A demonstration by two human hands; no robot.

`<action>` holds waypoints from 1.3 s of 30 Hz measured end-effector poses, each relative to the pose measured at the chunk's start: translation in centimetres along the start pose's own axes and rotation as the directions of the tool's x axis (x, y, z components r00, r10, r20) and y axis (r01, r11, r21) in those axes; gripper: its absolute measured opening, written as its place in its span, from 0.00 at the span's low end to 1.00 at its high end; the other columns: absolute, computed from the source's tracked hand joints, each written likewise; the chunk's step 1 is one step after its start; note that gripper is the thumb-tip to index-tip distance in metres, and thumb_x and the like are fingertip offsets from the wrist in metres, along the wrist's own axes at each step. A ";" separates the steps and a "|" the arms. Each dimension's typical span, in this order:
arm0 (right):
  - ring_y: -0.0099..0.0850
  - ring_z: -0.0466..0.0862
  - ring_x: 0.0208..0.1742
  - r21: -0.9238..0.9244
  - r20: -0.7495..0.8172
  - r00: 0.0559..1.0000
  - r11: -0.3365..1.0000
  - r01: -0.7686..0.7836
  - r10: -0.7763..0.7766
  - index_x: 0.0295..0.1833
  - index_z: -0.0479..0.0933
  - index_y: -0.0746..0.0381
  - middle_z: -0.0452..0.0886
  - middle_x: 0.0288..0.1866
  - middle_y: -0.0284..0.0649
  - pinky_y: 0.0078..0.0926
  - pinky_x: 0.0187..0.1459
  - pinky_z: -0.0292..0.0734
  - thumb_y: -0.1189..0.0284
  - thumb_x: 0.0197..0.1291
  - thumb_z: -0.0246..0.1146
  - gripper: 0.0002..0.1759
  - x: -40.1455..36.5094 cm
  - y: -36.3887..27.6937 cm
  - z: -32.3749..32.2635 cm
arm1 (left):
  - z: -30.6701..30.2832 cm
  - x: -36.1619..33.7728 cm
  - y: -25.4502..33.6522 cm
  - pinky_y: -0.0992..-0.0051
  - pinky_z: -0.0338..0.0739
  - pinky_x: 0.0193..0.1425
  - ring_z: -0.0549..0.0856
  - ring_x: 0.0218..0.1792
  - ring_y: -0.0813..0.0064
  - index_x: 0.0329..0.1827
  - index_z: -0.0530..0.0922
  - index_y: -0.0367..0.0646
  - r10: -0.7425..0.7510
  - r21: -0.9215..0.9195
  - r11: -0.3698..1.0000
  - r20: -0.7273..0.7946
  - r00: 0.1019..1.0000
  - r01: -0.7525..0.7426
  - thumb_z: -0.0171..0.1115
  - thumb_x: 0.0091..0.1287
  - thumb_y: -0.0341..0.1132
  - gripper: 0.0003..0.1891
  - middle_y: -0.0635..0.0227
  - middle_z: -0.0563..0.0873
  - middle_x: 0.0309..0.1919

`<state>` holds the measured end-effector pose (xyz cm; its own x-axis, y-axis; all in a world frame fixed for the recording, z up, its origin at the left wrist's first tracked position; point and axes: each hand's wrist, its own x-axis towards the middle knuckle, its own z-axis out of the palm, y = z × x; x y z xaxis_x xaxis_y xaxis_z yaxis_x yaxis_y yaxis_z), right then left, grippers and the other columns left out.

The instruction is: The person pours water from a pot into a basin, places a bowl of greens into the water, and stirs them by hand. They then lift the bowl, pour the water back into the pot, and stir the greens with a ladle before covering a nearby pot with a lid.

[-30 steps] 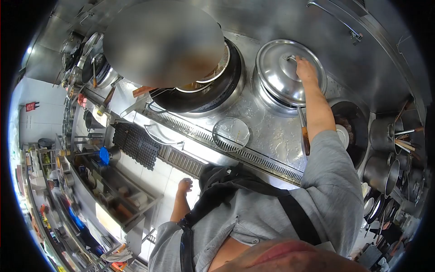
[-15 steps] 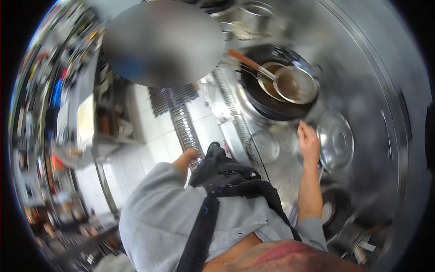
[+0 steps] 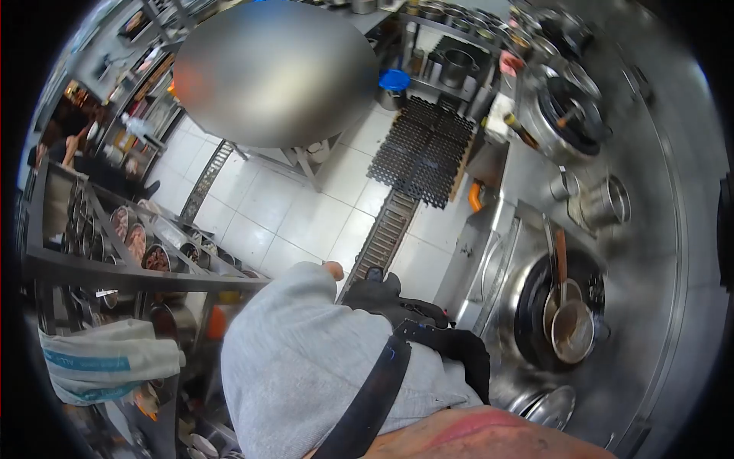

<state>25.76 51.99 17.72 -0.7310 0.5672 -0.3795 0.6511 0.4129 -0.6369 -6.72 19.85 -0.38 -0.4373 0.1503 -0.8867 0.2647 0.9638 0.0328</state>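
My left hand (image 3: 333, 270) shows only as a small patch beyond the grey sleeve, low over the white tiled floor. Its fingers are hidden, and no object shows in it. My right hand is out of view. To my right, a dark wok (image 3: 531, 317) sits on the steel range. Across it rest a round strainer (image 3: 572, 331) and a second long-handled utensil, their handles pointing away from me. Shiny metal lids (image 3: 552, 408) lie nearer to me on the range.
At left stands a metal rack with bowls of food (image 3: 157, 258) and a hanging cloth (image 3: 111, 359). A black rubber mat (image 3: 424, 149) and a drain grate (image 3: 382, 237) lie ahead. Further along the range are metal pots (image 3: 609, 200). Another person's arm (image 3: 71, 145) shows far left. A blurred oval covers the upper middle.
My view has swung left, bringing the rack and floor into sight and shifting the wok right and down. My right hand, earlier over the range beside the lid, has left the view.
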 end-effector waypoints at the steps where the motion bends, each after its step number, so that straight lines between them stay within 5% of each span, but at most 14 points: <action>1: 0.40 0.84 0.35 -0.016 0.020 1.000 1.000 0.013 -0.013 0.50 0.78 0.65 0.83 0.35 0.50 0.32 0.40 0.77 0.70 0.57 0.60 0.16 1.6 -1.0 0.0 | -0.3 2.1 -2.3 0.64 0.75 0.56 0.80 0.55 0.59 0.46 0.82 0.44 -0.011 -0.033 0.999 -0.005 1.000 0.010 0.53 0.55 0.39 0.18 0.56 0.80 0.54; 7: 0.41 0.84 0.36 -0.169 0.048 0.971 0.956 0.240 -0.236 0.50 0.78 0.65 0.83 0.35 0.52 0.34 0.41 0.77 0.70 0.57 0.61 0.16 12.4 -9.9 -0.9 | -7.7 2.5 -7.9 0.64 0.76 0.54 0.83 0.49 0.59 0.43 0.83 0.43 0.018 -0.146 0.989 -0.129 0.992 -0.037 0.52 0.56 0.37 0.16 0.55 0.83 0.46; 10: 0.38 0.84 0.35 -0.197 0.034 0.907 0.887 0.418 -0.420 0.50 0.78 0.66 0.83 0.34 0.50 0.32 0.40 0.77 0.70 0.57 0.60 0.17 19.8 -13.4 0.0 | -9.8 1.5 -8.6 0.63 0.81 0.45 0.86 0.40 0.58 0.42 0.83 0.41 -0.072 -0.445 0.895 -0.155 0.985 -0.004 0.51 0.56 0.34 0.16 0.55 0.85 0.40; 12: 0.34 0.83 0.32 -0.184 0.042 0.866 0.848 0.497 -0.498 0.51 0.78 0.67 0.83 0.32 0.48 0.30 0.39 0.77 0.70 0.57 0.60 0.18 23.3 -15.7 1.5 | -9.1 0.6 -9.5 0.67 0.84 0.31 0.86 0.27 0.63 0.36 0.82 0.39 -0.079 -0.681 0.711 -0.323 0.943 -0.174 0.57 0.51 0.36 0.14 0.56 0.85 0.31; 16: 0.46 0.83 0.39 -0.285 0.292 0.834 0.790 0.543 -0.469 0.48 0.80 0.63 0.83 0.36 0.51 0.38 0.45 0.76 0.69 0.55 0.61 0.16 27.6 -22.4 6.1 | -2.8 -1.1 -9.3 0.70 0.83 0.34 0.85 0.37 0.64 0.40 0.84 0.43 -0.189 -0.968 0.217 -0.169 0.967 -0.126 0.57 0.56 0.40 0.15 0.58 0.85 0.40; 18: 0.39 0.84 0.30 -0.205 0.451 0.715 0.718 0.666 -0.534 0.49 0.79 0.66 0.83 0.32 0.50 0.33 0.37 0.77 0.71 0.56 0.59 0.16 29.9 -24.5 9.9 | 1.3 -3.6 -6.6 0.65 0.78 0.48 0.84 0.41 0.59 0.41 0.84 0.45 -0.354 -0.806 0.554 -0.454 0.817 -0.208 0.53 0.59 0.43 0.16 0.58 0.85 0.42; 20: 0.42 0.84 0.33 -0.131 0.521 0.631 0.677 0.724 -0.574 0.48 0.79 0.66 0.83 0.33 0.51 0.34 0.38 0.77 0.70 0.56 0.60 0.15 30.4 -28.3 13.1 | 3.0 -5.5 -7.0 0.63 0.76 0.50 0.84 0.42 0.55 0.40 0.84 0.45 -0.433 -0.912 0.325 -0.380 0.817 -0.251 0.53 0.59 0.44 0.16 0.55 0.85 0.39; 23: 0.47 0.82 0.40 -0.037 0.666 0.473 0.608 0.793 -0.576 0.47 0.80 0.63 0.82 0.36 0.52 0.39 0.45 0.76 0.70 0.54 0.61 0.15 30.4 -34.5 16.8 | 4.3 -5.7 -7.6 0.60 0.76 0.47 0.83 0.40 0.51 0.32 0.83 0.38 -0.587 -0.879 0.446 -0.431 0.685 -0.171 0.55 0.56 0.47 0.19 0.48 0.84 0.34; 28: 0.41 0.85 0.34 0.159 0.696 0.249 0.483 0.861 -0.673 0.48 0.79 0.66 0.83 0.34 0.51 0.31 0.37 0.79 0.68 0.57 0.61 0.17 35.1 -43.5 22.9 | 3.8 -1.7 -12.1 0.61 0.78 0.44 0.84 0.38 0.52 0.34 0.84 0.38 -0.242 -0.717 0.695 -0.170 0.955 0.049 0.59 0.51 0.52 0.23 0.50 0.85 0.33; 30: 0.33 0.85 0.29 0.118 0.799 0.401 0.770 0.626 -0.449 0.50 0.78 0.67 0.84 0.32 0.47 0.28 0.31 0.79 0.68 0.58 0.60 0.17 37.9 -47.8 25.0 | 1.3 -1.1 -13.2 0.63 0.78 0.44 0.84 0.39 0.53 0.38 0.84 0.39 -0.364 -0.853 0.521 -0.190 0.912 0.031 0.60 0.52 0.52 0.24 0.51 0.85 0.36; 31: 0.27 0.84 0.27 0.148 0.769 0.363 0.700 0.699 -0.526 0.51 0.78 0.67 0.83 0.31 0.44 0.24 0.26 0.78 0.68 0.59 0.59 0.18 41.7 -47.5 28.1 | -0.1 -0.9 -14.1 0.65 0.78 0.45 0.84 0.40 0.54 0.42 0.83 0.40 -0.459 -0.939 0.344 -0.193 0.867 -0.027 0.60 0.53 0.52 0.24 0.53 0.85 0.39; 35: 0.28 0.82 0.26 0.238 0.774 0.421 0.833 0.500 -0.474 0.47 0.79 0.66 0.81 0.32 0.40 0.23 0.22 0.76 0.66 0.60 0.58 0.15 47.5 -55.0 32.3 | -9.4 -2.3 -18.8 0.67 0.78 0.46 0.84 0.42 0.59 0.47 0.81 0.43 -0.486 -0.961 0.272 -0.181 0.855 -0.048 0.61 0.56 0.51 0.23 0.56 0.85 0.44; 37: 0.28 0.82 0.26 0.283 0.760 0.465 0.875 0.393 -0.455 0.43 0.77 0.67 0.80 0.32 0.40 0.24 0.23 0.77 0.61 0.61 0.58 0.18 49.8 -57.7 35.4 | -12.5 -2.9 -21.3 0.67 0.77 0.48 0.83 0.45 0.61 0.48 0.80 0.43 -0.578 -0.978 -0.185 0.033 0.815 -0.092 0.60 0.58 0.49 0.21 0.56 0.85 0.43; 39: 0.29 0.82 0.26 0.287 0.760 0.514 0.916 0.282 -0.397 0.42 0.76 0.67 0.80 0.32 0.41 0.25 0.23 0.78 0.56 0.61 0.59 0.22 50.5 -60.6 37.9 | -13.0 -3.5 -23.0 0.66 0.76 0.50 0.83 0.46 0.60 0.49 0.79 0.41 -0.739 -0.967 -0.154 -0.022 0.674 -0.200 0.59 0.60 0.47 0.21 0.55 0.85 0.41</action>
<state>-58.32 28.61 11.72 -0.7897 -0.4139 -0.4528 0.3315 0.3331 -0.8827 -22.42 -0.04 7.96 -0.5089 -0.6058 -0.6116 -0.7847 0.0343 0.6189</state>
